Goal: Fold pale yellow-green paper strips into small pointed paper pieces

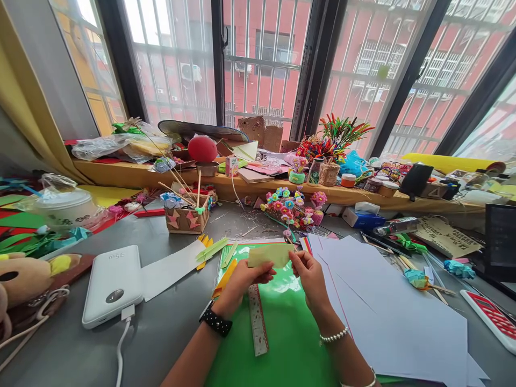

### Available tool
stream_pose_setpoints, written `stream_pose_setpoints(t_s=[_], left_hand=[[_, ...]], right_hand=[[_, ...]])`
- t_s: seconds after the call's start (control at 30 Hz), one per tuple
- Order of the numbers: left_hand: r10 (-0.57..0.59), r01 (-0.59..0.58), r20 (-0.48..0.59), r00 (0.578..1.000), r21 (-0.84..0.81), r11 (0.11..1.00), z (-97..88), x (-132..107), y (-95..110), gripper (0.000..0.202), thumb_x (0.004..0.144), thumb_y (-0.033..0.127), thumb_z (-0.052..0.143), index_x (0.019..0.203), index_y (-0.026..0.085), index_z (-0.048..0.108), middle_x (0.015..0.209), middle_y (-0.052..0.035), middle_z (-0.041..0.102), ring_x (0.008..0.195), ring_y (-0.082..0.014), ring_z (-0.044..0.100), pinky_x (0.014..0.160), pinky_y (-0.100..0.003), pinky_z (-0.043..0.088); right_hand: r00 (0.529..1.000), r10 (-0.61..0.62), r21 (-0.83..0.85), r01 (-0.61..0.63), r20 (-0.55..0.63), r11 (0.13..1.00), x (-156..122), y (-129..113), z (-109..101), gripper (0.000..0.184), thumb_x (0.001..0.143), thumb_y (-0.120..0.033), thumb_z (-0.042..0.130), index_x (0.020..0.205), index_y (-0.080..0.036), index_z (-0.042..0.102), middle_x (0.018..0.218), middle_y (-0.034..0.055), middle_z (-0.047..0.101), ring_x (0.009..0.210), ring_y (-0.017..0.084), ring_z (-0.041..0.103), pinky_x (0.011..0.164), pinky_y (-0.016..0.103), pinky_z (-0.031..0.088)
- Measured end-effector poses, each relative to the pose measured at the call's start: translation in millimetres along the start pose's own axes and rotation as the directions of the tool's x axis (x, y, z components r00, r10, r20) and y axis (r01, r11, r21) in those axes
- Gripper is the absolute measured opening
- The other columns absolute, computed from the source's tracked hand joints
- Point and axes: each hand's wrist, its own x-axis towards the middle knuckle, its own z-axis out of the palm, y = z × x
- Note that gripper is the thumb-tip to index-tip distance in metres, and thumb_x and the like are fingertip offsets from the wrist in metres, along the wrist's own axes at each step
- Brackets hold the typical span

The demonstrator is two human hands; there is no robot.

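A small pale yellow-green piece of paper (269,255) is held up between my two hands. My left hand (250,277) pinches its left end, thumb on top. At the right end, the fingertips of my right hand (308,274) close on the paper's edge. Below lies a glossy green sheet (298,328), with a patterned ruler (258,322) lying lengthwise on it. Folded light green paper strips (213,249) and orange folded pieces (224,280) rest just left of my left hand.
A white power bank (115,285) with a cable stands at left. White paper sheets (395,312) spread to the right. Behind are a cardboard box (187,219) holding sticks and colourful craft flowers (288,207). A red-and-white calculator (494,320) sits far right. The window ledge (157,177) is crowded.
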Motion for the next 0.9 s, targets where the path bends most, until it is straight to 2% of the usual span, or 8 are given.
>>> stream_pose_setpoints(t_s=[0.17,0.23,0.37,0.57,0.63,0.73,0.8,0.9], left_hand=[[0.131,-0.145,-0.151,0.98,-0.084,0.986,-3.8,3,3,0.023,0.059,0.035,0.063,0.06,0.013,0.058,0.059,-0.0004,0.058,0.054,-0.0092,0.053,0.057,-0.02,0.043],[0.164,-0.173,-0.128,0.978,-0.068,0.983,-2.3,3,3,0.023,0.061,0.036,0.061,0.065,0.013,0.058,0.061,-0.0004,0.057,0.055,-0.0093,0.053,0.056,-0.02,0.043],[0.186,-0.188,0.03,0.982,0.079,0.979,2.1,0,2,0.022,0.062,0.035,0.06,0.067,0.014,0.061,0.066,-0.0017,0.058,0.061,-0.0121,0.054,0.057,-0.021,0.043],[0.223,-0.222,-0.011,0.975,0.079,0.972,1.4,1,0,0.024,0.064,0.035,0.058,0.072,0.013,0.062,0.069,-0.0035,0.061,0.064,-0.0138,0.055,0.064,-0.025,0.044],[0.211,-0.209,-0.037,0.977,0.04,0.977,0.4,2,0,0.026,0.064,0.036,0.057,0.073,0.012,0.061,0.069,-0.0045,0.062,0.066,-0.0152,0.057,0.066,-0.027,0.045],[0.188,-0.187,-0.054,0.981,0.033,0.982,-1.4,4,-1,0.028,0.062,0.038,0.059,0.074,0.012,0.06,0.067,-0.0054,0.063,0.066,-0.0166,0.059,0.065,-0.028,0.046],[0.201,-0.198,-0.051,0.978,0.052,0.979,-2.6,5,-2,0.029,0.061,0.037,0.06,0.075,0.012,0.06,0.068,-0.0051,0.063,0.064,-0.0157,0.058,0.064,-0.027,0.046],[0.233,-0.23,-0.036,0.972,0.071,0.971,-3.7,7,-4,0.028,0.061,0.036,0.06,0.075,0.012,0.059,0.069,-0.0044,0.061,0.063,-0.0146,0.057,0.063,-0.027,0.045]], right_hand=[[0.979,0.091,-0.101,-0.073,0.182,0.992,1,-3,-2,0.027,0.064,-0.037,0.059,0.052,-0.016,0.047,0.043,-0.0053,0.044,0.039,0.006,0.036,0.039,0.019,0.026],[0.981,0.094,-0.104,-0.077,0.17,0.992,-1,-4,1,0.028,0.064,-0.038,0.059,0.051,-0.016,0.047,0.044,-0.0045,0.046,0.039,0.007,0.037,0.039,0.019,0.027],[0.989,0.076,-0.062,-0.068,0.129,0.996,-6,-4,7,0.027,0.066,-0.037,0.056,0.053,-0.015,0.05,0.046,-0.0035,0.048,0.041,0.007,0.04,0.042,0.02,0.029],[0.937,0.112,-0.07,-0.094,0.33,0.993,-5,-1,7,0.025,0.069,-0.038,0.053,0.061,-0.014,0.054,0.055,0.0001,0.056,0.044,0.008,0.046,0.042,0.02,0.032],[0.949,0.063,-0.097,-0.034,0.308,0.995,-3,0,5,0.028,0.073,-0.04,0.048,0.065,-0.014,0.056,0.059,0.0021,0.057,0.048,0.01,0.048,0.043,0.021,0.035],[0.981,-0.122,-0.186,0.149,0.148,0.971,-3,-2,1,0.026,0.078,-0.037,0.042,0.088,-0.016,0.054,0.073,0.0049,0.058,0.06,0.013,0.052,0.05,0.024,0.041],[0.952,-0.281,-0.278,0.305,0.122,0.911,-4,-4,-1,0.027,0.08,-0.03,0.039,0.102,-0.02,0.049,0.088,0.0067,0.056,0.075,0.016,0.053,0.058,0.027,0.044],[0.85,-0.455,-0.388,0.526,0.264,0.757,-4,-7,-3,0.028,0.079,-0.02,0.039,0.105,-0.025,0.05,0.102,0.0069,0.05,0.093,0.019,0.048,0.074,0.033,0.042]])
